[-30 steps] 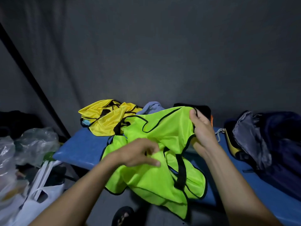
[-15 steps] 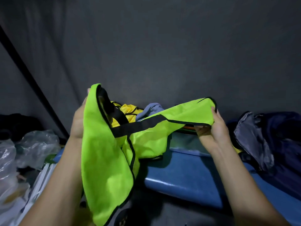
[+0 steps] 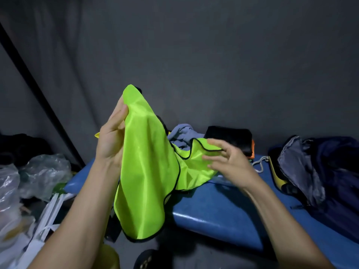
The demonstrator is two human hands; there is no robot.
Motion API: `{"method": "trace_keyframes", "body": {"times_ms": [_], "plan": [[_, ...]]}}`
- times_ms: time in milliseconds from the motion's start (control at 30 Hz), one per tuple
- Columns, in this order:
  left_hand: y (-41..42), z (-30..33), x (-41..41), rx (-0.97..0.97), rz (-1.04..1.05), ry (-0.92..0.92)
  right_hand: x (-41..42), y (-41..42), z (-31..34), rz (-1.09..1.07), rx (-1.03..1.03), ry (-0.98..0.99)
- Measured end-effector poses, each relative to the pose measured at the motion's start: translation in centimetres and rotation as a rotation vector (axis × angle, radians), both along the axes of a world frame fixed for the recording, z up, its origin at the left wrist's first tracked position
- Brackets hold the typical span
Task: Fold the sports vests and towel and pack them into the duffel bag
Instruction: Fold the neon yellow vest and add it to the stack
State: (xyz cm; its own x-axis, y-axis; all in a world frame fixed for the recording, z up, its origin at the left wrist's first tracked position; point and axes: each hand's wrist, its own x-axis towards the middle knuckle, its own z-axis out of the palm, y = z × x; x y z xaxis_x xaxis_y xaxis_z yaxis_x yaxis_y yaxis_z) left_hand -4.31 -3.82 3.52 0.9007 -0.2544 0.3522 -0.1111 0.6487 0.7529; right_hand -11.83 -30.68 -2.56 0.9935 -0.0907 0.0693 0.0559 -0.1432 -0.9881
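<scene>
Since half a second ago, the lime vest (image 3: 147, 171) hangs lower, partly resting on the blue bench (image 3: 223, 210), no longer stretched wide. Its black-bound mesh looks light, limp and slippery; the edges seem the best hold. Left hand (image 3: 110, 140) pinches its top; right hand (image 3: 227, 162), fingers loosely spread, touches a hem.

— Where does the single view sit?
— On the person's head, facing forward and down, near enough that both forearms run in from the bottom edge.
— What frames it?
— The left hand (image 3: 111, 140) and right hand (image 3: 226, 162) sit mid-picture; the blue bench (image 3: 223, 208) lies just beyond and below them.
</scene>
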Motion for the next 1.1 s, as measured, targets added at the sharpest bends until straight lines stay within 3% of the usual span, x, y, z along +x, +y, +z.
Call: {"method": "trace_keyframes", "body": {"times_ms": [67, 200, 467, 533, 600, 667, 700, 733, 800, 900, 967, 1100], "plan": [[-0.8, 0.5, -0.4, 0.072, 0.072, -0.07, -0.4, 1.8, -1.2, 0.078, 0.026, 0.078], [-2.2, 0.4, -0.6, 0.062, 0.006, -0.058, -0.3, 5.1, -3.0, 0.129, 0.106, 0.137], [-1.3, 0.3, 0.5, -0.09, -0.063, 0.017, 0.8, 4.9, -1.9, -0.074, 0.246, -0.107], [-0.1, -0.5, 1.7, 0.044, 0.133, 0.191, 1.0, 3.8, -1.3, -0.156, 0.264, -0.2], [1.0, -1.9, 2.9, 0.496, 0.498, 0.294, 1.2, 2.8, -0.7, -0.206, 0.254, -0.266], [1.3, -3.5, 3.3, 1.141, 0.808, 0.128, 1.2, 2.6, -0.4, -0.206, 0.232, -0.308], [1.0, -3.9, 3.0, 1.291, 0.907, -0.082, 1.3, 2.8, -0.4, -0.191, 0.222, -0.32], [0.2, -3.9, 2.4, 1.276, 0.916, -0.302, 1.3, 3.1, -0.3, -0.168, 0.214, -0.327], [-1.9, -3.2, 0.8, 1.03, 0.644, -0.593, 1.3, 3.7, -0.3, -0.124, 0.204, -0.344], [-5.1, -3.7, -1.2, 1.134, 0.284, -0.818, 1.1, 4.2, -0.2, -0.075, 0.191, -0.358], [-5.9, -4.7, -0.9, 1.181, 0.268, -0.869, 1.0, 4.1, 0.1, -0.064, 0.195, -0.36], [-5.6, -4.4, -0.2, 1.178, 0.43, -0.912, 0.7, 3.3, 0.7, -0.099, 0.212, -0.368]]}}
